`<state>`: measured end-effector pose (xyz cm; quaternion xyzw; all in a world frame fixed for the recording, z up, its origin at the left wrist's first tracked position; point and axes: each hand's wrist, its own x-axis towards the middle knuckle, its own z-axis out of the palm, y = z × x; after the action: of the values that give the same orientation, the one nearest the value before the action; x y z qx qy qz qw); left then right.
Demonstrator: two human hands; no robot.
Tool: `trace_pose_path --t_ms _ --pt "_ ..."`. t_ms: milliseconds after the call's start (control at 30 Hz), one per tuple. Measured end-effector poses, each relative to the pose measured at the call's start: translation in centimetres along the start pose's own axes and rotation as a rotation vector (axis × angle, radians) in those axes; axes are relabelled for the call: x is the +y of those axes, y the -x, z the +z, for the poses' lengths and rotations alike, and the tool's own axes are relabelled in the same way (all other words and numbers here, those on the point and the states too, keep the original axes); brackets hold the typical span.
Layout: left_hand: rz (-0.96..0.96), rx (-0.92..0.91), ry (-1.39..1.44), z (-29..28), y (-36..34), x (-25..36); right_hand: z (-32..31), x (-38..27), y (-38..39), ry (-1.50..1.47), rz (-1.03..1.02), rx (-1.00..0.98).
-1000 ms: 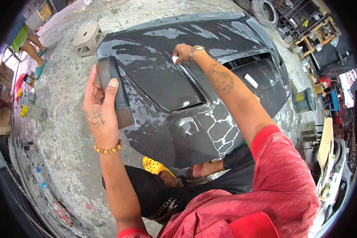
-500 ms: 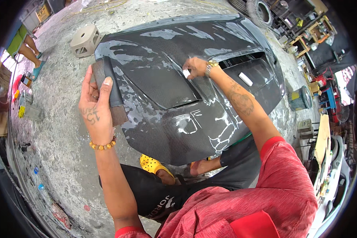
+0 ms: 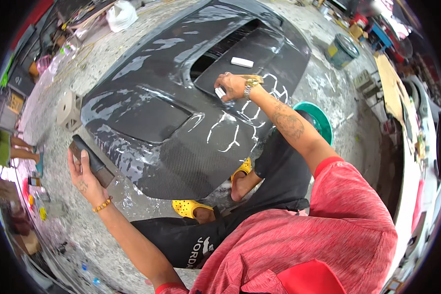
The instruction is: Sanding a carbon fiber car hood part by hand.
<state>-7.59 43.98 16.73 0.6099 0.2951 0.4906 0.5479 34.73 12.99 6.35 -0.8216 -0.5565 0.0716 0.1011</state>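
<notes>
A black carbon-fibre car bonnet (image 3: 181, 117) lies wet on the concrete floor, with white chalk scribbles on its near right part. My right hand (image 3: 232, 85) rests on the bonnet near the vent and pinches a small white piece of chalk (image 3: 220, 92). My left hand (image 3: 85, 176) is held off the bonnet's left corner and grips a dark sanding block (image 3: 90, 161). A second white chalk stick (image 3: 242, 62) lies on the bonnet's raised vent panel. My legs in black shorts and yellow clogs (image 3: 191, 208) are tucked by the bonnet's near edge.
A concrete block (image 3: 69, 110) props the bonnet's left end. A green basin (image 3: 323, 122) sits right of my arm, and a paint bucket (image 3: 341, 50) stands beyond. A white bag (image 3: 121, 14) lies at the top left. Clutter lines both sides; another person's legs (image 3: 22, 149) show at far left.
The view has swung, so the bonnet now sits turned. My right hand has moved along the bonnet with the chalk, leaving white marks. My left hand with the block has dropped lower and to the left.
</notes>
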Motion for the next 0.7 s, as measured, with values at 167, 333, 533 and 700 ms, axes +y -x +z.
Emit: trace_pose_path --t_ms 167,333,533,700 --pt "-0.021 -0.007 -0.108 -1.5 -1.8 -2.4 -1.9 0.9 3.8 -0.15 -0.039 0.255" --pt "-0.073 -0.071 -0.286 -7.5 -4.2 -4.4 -2.9 2.3 14.4 -0.404 0.22 0.668" --pt "-0.116 -0.104 -0.278 -3.3 -1.4 -3.8 12.7 10.9 29.0 -0.742 0.975 0.299" --pt "-0.124 -0.138 -0.169 2.1 4.5 -2.8 28.7 13.3 32.3 -0.531 0.946 0.137"
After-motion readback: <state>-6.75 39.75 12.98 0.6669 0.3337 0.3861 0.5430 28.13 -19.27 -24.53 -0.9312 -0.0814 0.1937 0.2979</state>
